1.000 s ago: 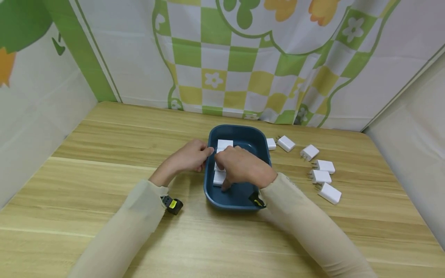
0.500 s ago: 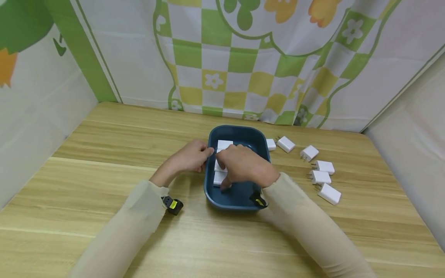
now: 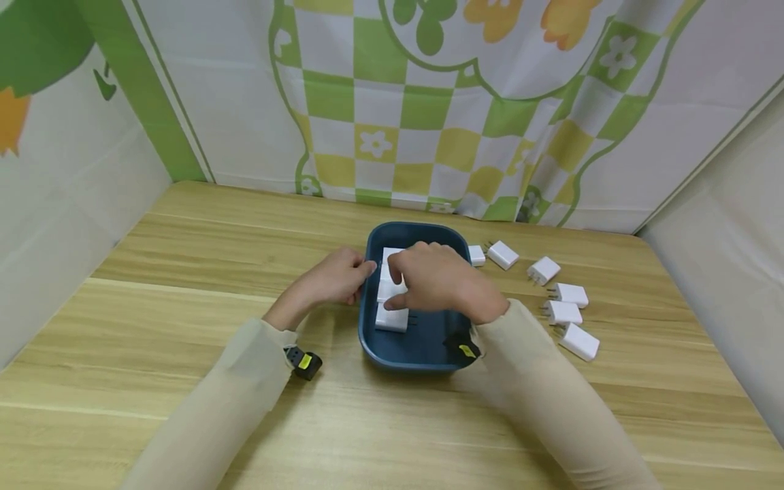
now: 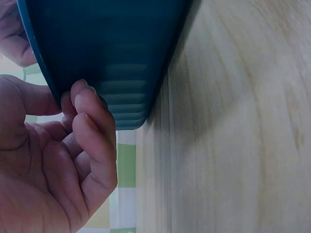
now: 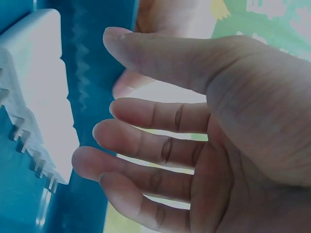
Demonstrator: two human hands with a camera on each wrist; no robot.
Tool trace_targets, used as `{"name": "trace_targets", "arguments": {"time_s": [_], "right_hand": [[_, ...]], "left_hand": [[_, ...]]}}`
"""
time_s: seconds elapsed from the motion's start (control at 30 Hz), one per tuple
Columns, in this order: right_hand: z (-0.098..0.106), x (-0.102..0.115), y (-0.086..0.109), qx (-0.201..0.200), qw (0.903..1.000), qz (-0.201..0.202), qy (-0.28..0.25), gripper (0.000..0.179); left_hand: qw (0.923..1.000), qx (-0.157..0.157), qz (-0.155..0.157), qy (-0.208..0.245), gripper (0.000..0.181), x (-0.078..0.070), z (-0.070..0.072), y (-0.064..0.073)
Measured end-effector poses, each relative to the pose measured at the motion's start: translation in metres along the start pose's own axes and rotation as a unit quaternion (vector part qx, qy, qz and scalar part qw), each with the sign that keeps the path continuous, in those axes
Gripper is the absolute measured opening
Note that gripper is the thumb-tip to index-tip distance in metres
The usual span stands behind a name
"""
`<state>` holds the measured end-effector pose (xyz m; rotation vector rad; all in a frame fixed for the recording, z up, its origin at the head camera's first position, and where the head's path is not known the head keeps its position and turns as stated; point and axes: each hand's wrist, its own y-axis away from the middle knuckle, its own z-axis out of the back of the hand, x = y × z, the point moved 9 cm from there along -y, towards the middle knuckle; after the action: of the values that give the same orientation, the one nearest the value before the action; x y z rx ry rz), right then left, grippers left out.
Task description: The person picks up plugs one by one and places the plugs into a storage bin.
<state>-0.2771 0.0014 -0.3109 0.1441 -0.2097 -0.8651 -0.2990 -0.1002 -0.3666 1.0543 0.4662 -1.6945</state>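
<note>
A dark blue rectangular bin (image 3: 409, 350) sits on the wooden table. Inside, along its left wall, several white plug chargers (image 3: 390, 320) form a row, their prongs facing right. My left hand (image 3: 335, 275) pinches the bin's left rim between thumb and fingers; the left wrist view shows the fingertips against the ribbed outer wall (image 4: 112, 48). Over the bin hovers my right hand (image 3: 437, 279), covering part of the row. In the right wrist view its fingers (image 5: 141, 141) are spread and hold nothing, close to the white chargers (image 5: 41, 73).
On the table right of the bin lie several loose white chargers, among them one near the back (image 3: 503, 254) and one at the front (image 3: 580, 341). Another charger (image 3: 476, 255) lies beside the bin's right wall. A checkered curtain (image 3: 380, 102) hangs behind the table.
My right hand has lifted off the front charger and shifted slightly right, its thumb and fingers apart; that charger's prongs now show. My left hand stays at the rim.
</note>
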Motion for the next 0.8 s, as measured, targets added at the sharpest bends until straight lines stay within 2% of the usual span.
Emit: {"name": "trace_targets", "arguments": {"time_s": [0.43, 0.8], "right_hand": [[0.022, -0.017, 0.025, -0.044, 0.9976, -0.003, -0.053, 0.041], [0.032, -0.035, 0.045, -0.092, 0.9946, -0.02, -0.043, 0.043]], "left_hand": [[1.0, 0.0, 0.001, 0.002, 0.04, -0.001, 0.0, 0.0], [0.9999, -0.007, 0.004, -0.007, 0.041, 0.001, -0.001, -0.001]]}}
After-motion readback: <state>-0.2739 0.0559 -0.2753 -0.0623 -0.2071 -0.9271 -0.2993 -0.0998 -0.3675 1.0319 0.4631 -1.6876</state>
